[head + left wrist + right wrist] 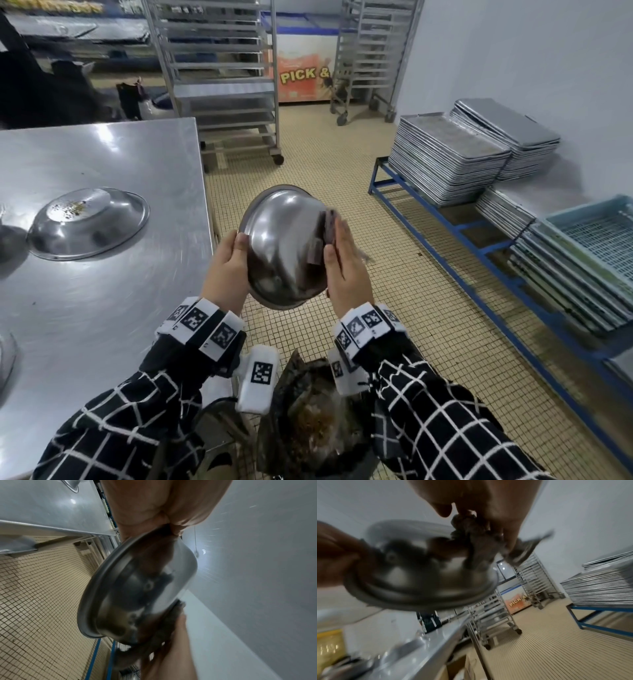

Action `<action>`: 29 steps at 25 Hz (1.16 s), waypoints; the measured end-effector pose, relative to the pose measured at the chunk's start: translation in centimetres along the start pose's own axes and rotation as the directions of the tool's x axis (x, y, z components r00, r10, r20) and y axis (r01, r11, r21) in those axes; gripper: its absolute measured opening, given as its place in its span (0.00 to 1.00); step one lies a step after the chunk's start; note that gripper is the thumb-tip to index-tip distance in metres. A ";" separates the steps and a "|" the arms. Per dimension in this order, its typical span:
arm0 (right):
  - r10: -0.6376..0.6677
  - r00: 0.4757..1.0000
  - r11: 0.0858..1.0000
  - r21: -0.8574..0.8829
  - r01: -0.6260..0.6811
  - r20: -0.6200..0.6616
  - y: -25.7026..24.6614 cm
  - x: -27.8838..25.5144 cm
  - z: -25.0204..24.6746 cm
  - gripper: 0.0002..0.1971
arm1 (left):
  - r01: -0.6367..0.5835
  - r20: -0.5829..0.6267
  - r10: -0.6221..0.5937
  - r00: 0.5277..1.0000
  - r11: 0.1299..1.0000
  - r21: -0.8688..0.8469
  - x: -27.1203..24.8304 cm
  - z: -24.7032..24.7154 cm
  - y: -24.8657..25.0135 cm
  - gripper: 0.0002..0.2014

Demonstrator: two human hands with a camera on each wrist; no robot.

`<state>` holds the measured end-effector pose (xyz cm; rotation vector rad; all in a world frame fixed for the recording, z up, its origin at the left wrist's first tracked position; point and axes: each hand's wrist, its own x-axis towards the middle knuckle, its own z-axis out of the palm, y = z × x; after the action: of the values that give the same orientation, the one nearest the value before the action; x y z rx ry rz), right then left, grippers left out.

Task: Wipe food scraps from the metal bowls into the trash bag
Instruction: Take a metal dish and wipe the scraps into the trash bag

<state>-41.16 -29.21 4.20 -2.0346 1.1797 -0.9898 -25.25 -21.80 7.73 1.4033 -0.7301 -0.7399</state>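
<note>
Head view: left hand (227, 270) grips tilted bowl (284, 246); right hand (346, 270) presses cloth (329, 228).

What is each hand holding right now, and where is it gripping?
Left hand grips the metal bowl by its rim; right hand holds a dark cloth against it.

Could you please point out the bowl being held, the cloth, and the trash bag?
held bowl (281, 240): head view, on its shiny outer wall.
cloth (329, 226): head view, on the dark fold above the right-hand fingers.
trash bag (308, 418): head view, on its crumpled dark opening.
</note>
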 end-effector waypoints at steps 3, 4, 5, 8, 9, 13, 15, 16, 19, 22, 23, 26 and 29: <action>-0.041 0.992 0.998 -0.032 0.046 0.120 1.1 -3.5 1.2 0.29 | -0.001 -0.073 0.004 0.997 0.999 0.039 0.4 -0.4 -0.4 0.11; -0.087 0.984 0.995 -0.043 0.095 0.152 0.6 -4.5 1.9 0.30 | -0.007 -0.075 0.011 0.997 0.999 0.052 0.4 -0.4 -0.6 0.11; -0.151 0.974 0.986 -0.050 0.162 0.171 -0.3 -5.2 2.6 0.31 | -0.010 -0.061 0.013 0.998 0.998 0.058 0.2 -0.3 -0.7 0.12; -0.333 0.934 0.929 -0.124 0.349 0.132 -3.2 -4.5 3.0 0.30 | -0.020 0.004 0.020 1.000 0.999 0.050 -0.4 0.2 -0.6 0.12; -0.364 0.926 0.911 -0.171 0.376 0.095 -3.5 -3.4 2.7 0.30 | -0.018 0.029 0.017 0.999 0.999 0.037 -0.5 0.3 -0.3 0.12; -0.191 0.978 0.980 -0.080 0.185 -0.082 -2.0 0.5 0.2 0.28 | 0.021 0.057 -0.021 0.998 1.000 0.001 -0.3 0.0 -0.3 0.13; -0.024 0.996 0.998 0.058 0.029 -0.089 -0.4 0.0 -0.3 0.27 | 0.062 0.050 -0.058 0.997 0.995 -0.075 0.0 -0.2 -0.3 0.12; -0.002 0.997 0.997 0.070 0.008 -0.075 0.1 -0.9 -0.2 0.28 | 0.072 0.041 -0.068 0.997 0.991 -0.114 0.3 -0.4 -0.5 0.12; -0.108 0.994 0.994 -0.010 0.108 0.016 0.4 -4.2 1.9 0.31 | 0.098 0.022 -0.096 0.995 0.986 -0.133 0.7 -0.6 -0.7 0.12; -0.268 0.961 0.946 -0.171 0.275 0.063 -1.1 -5.5 3.8 0.30 | 0.081 0.046 -0.079 0.996 0.995 -0.060 0.1 -0.3 -0.4 0.12; -0.307 0.950 0.929 -0.199 0.312 0.058 -1.7 -5.0 3.8 0.29 | 0.047 0.053 -0.047 0.998 0.999 0.004 -0.1 -0.2 -0.3 0.12; -0.330 0.944 0.905 -0.284 0.317 0.003 -3.2 -2.3 2.8 0.27 | -0.094 0.106 0.074 0.992 0.976 0.195 -0.6 -0.5 0.0 0.10; -0.256 0.964 0.937 -0.264 0.228 -0.074 -3.8 0.0 1.8 0.26 | -0.136 0.173 0.091 0.981 0.952 0.275 -0.4 -1.4 -0.1 0.11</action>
<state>-37.95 -27.35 6.14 -2.4017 1.1807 -1.1260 -24.36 -20.63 7.59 1.5584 -1.0678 -0.6793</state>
